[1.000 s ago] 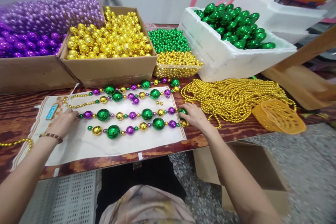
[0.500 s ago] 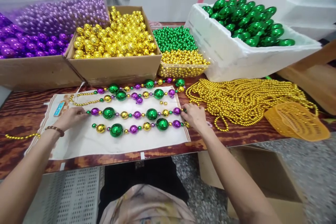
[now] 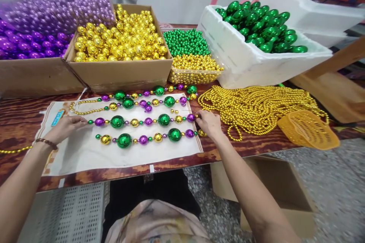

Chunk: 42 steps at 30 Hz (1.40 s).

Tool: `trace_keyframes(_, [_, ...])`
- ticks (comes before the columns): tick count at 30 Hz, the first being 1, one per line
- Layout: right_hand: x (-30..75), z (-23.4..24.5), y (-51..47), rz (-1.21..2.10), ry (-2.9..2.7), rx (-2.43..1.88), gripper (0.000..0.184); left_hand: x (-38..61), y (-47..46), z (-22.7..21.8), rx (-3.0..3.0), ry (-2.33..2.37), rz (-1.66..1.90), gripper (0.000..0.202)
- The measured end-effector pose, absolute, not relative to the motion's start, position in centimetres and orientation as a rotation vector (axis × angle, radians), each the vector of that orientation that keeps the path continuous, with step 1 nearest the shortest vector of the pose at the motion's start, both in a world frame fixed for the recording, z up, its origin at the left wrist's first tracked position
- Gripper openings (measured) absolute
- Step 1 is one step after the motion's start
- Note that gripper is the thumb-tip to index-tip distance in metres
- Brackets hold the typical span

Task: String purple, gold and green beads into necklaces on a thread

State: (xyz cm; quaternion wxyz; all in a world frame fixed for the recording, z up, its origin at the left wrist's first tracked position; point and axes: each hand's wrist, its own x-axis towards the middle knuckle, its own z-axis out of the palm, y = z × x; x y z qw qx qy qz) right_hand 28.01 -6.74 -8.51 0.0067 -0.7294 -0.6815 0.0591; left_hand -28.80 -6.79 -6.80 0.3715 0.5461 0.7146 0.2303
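A strand of purple, green and gold beads (image 3: 148, 122) runs crosswise over the white cloth (image 3: 94, 157) on the table. My left hand (image 3: 67, 127) pinches at the strand's left end, beside a small green bead. At the other end, my right hand (image 3: 209, 123) is closed, thumb and fingers together by the last small beads. Just below lies a row of matching beads (image 3: 143, 139). Above it, a longer bead string (image 3: 128, 103) doubles back, its left loop made of small gold beads. A few loose gold beads (image 3: 174, 111) lie near the right hand.
Along the back stand a carton of gold balls (image 3: 119, 72), purple beads (image 3: 34, 47), a clear tub of small beads (image 3: 196, 78) and a foam box (image 3: 239, 68) of green ovals. Gold bead chains (image 3: 262, 106) and an orange perforated scoop (image 3: 312, 131) lie right. An open carton (image 3: 228, 182) sits below.
The view has shifted slightly, so the scene sits a little further left. Both hands keep their hold at the strand's ends; the left end has edged slightly left.
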Motion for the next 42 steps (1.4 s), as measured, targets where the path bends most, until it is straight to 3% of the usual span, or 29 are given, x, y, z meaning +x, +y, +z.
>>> trace_keyframes(3, [28.2, -8.5, -6.7, 0.214, -2.052, -2.241, 0.029, -28.3, -7.1, -5.8, 1.453, 1.843, 0.444, 0.056])
trace_keyframes(11, [29.1, -8.9, -6.2, 0.266, -1.763, -2.154, 0.027, -27.1, -7.7, -5.4, 1.318, 1.794, 0.714, 0.057])
trace_keyframes(21, [29.3, -7.9, -5.5, 0.397, -1.491, -1.955, 0.021, -26.9, -6.6, -4.2, 1.003, 1.525, 1.2, 0.036])
trace_keyframes(27, [29.3, -7.8, -4.0, 0.512, -1.326, -1.824, 0.022, -25.6, -5.4, -2.3, 0.895, 1.439, 1.346, 0.013])
trace_keyframes(42, [29.4, -8.7, 3.4, 0.674, -1.169, -1.714, 0.026, -25.1, -1.3, -2.3, 0.744, 1.348, 1.45, 0.012])
